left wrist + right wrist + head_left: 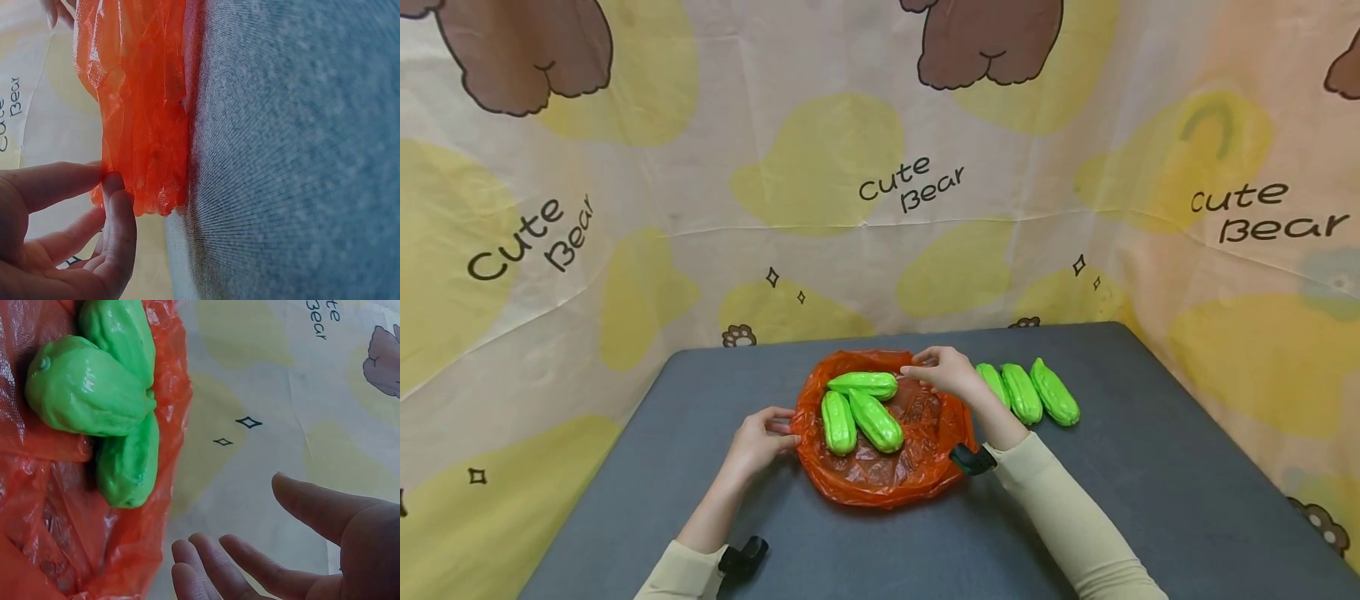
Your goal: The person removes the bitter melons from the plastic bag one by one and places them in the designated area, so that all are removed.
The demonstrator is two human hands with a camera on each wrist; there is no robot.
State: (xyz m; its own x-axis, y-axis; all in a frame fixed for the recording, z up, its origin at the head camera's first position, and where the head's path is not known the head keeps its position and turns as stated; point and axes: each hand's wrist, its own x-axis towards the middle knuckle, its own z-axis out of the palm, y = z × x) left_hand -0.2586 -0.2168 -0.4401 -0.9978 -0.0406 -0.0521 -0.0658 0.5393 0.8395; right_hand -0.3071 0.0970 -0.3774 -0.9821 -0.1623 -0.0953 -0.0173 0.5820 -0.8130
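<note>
Apparently midway through filling the red bag (887, 496), with three green gourds (877, 422) inside, pinching its rim (806, 404) in the left grip (758, 440), holding the right grip (951, 371) spread and empty, probably calling next for spare gourds (1022, 393) from the tabletop (1135, 483)

Three bright green gourds (90, 387) lie bunched together on a crinkled red plastic bag (125, 556), while the right hand (362, 553), thumb spread from its fingers, hangs beside it before a pale cloth (262, 469) printed with yellow patches and black stars.
</note>
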